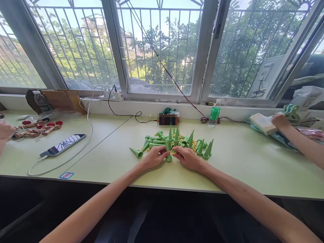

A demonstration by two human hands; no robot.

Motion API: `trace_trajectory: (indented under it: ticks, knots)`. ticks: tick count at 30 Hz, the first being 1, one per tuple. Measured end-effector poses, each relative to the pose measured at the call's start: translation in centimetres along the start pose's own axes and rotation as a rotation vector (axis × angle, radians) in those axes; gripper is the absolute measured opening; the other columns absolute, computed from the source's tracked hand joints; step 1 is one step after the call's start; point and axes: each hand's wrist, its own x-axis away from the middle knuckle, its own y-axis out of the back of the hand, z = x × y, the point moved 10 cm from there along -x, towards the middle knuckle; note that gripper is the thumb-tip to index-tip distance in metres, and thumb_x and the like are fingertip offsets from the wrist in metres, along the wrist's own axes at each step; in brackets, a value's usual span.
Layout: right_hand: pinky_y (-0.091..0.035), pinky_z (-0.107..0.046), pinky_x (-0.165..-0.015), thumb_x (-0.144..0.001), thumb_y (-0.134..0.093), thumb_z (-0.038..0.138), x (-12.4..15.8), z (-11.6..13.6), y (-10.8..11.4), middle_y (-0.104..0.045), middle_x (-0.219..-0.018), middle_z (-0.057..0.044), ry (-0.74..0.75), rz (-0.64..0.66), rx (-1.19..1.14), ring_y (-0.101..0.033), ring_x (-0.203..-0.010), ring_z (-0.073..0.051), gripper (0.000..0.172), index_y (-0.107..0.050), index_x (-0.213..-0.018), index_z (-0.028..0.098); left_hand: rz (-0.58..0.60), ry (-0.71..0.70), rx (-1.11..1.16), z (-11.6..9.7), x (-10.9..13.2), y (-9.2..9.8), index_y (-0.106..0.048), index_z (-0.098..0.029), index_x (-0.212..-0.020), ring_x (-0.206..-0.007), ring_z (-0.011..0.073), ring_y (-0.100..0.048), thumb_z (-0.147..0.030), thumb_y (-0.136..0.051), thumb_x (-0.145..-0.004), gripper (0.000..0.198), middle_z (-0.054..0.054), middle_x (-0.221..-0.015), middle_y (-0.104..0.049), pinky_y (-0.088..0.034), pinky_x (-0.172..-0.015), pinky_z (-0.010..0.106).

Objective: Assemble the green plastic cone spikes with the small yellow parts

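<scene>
A heap of several green plastic cone spikes (174, 140) lies on the pale green table (240, 162), mixed with small yellow pieces (193, 144). My left hand (155, 157) and my right hand (188, 158) meet just in front of the heap. Both are closed around one green cone (168, 156) that stands between them. Near my right fingertips a small yellow piece shows at the cone. One cone (136, 153) lies apart at the left of the heap.
A phone (63, 144) on a white cable lies at left, near wooden and red parts (37, 129). A green bottle (214, 114) stands by the window sill. Other people's hands show at far left (5, 132) and at far right (280, 120), the latter on a tan block (263, 123).
</scene>
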Motion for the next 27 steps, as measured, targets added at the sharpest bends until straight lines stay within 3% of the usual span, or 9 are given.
trace_trajectory:
  ticks: [10, 20, 27]
  knots:
    - [-0.05, -0.03, -0.072, -0.101, -0.053, 0.026, -0.04, -0.1, 0.0, -0.074, -0.096, -0.008, -0.035, 0.023, 0.037, -0.071, -0.085, -0.022, 0.016, -0.061, -0.113, 0.02, 0.025, -0.003, -0.014, 0.13, 0.03, -0.26, -0.063, -0.014, -0.079, -0.062, 0.0112, -0.045, -0.04, -0.052, -0.095, 0.033, -0.001, -0.067, -0.056, -0.037, -0.056, 0.023]
    - [-0.054, -0.036, -0.084, -0.1, -0.054, 0.025, -0.06, 0.53, 0.28, -0.07, -0.116, -0.011, 0.005, -0.01, 0.087, -0.07, -0.097, -0.025, 0.024, -0.057, -0.123, 0.018, 0.003, -0.014, -0.026, 0.34, -0.18, -0.18, -0.058, -0.014, -0.073, -0.06, 0.0103, -0.042, -0.04, -0.051, -0.096, 0.035, -0.002, -0.064, -0.052, -0.034, -0.056, 0.023]
    - [-0.054, -0.036, -0.084, -0.1, -0.054, 0.022, -0.12, 0.6, 0.13, -0.07, -0.111, -0.01, 0.027, 0.005, 0.098, -0.07, -0.097, -0.024, 0.021, -0.059, -0.12, 0.019, 0.02, 0.007, -0.008, 0.56, -0.08, -0.37, -0.065, -0.013, -0.083, -0.062, 0.0113, -0.044, -0.043, -0.05, -0.096, 0.035, 0.0, -0.067, -0.056, -0.036, -0.056, 0.023]
